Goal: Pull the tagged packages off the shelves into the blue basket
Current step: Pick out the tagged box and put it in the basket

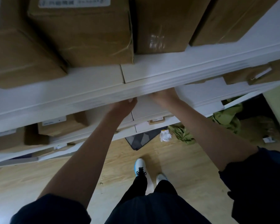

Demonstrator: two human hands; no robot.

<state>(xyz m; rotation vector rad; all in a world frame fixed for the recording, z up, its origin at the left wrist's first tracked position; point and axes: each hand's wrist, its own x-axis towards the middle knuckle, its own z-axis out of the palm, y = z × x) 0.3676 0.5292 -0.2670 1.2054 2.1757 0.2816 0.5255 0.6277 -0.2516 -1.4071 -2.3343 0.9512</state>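
Head view looks straight down past my arms at a white shelf unit (94, 88) and the wooden floor (184, 175) below. Both my hands reach in under the front lip of the upper shelf. My left hand (125, 105) is at the edge, knuckles showing, fingers curled inward, but whether they have hold of anything I cannot tell; the lip hides the fingertips. My right hand (164, 96) is just to the right of it and tucked further under the lip, so its fingers are hidden and I cannot tell its grip either. Between and beneath the two hands lies a pale flat package (152, 109) on the lower shelf, with a small label at its near edge. Brown cardboard boxes (87, 34) stand in a row on the upper shelf, far from me, one with a white label on top. More brown boxes (61, 125) sit on the lower shelf to the left. On the floor to the right lie a crumpled white paper (165, 135) and an olive-green cloth (226, 118). My white shoe (140, 165) is near the middle
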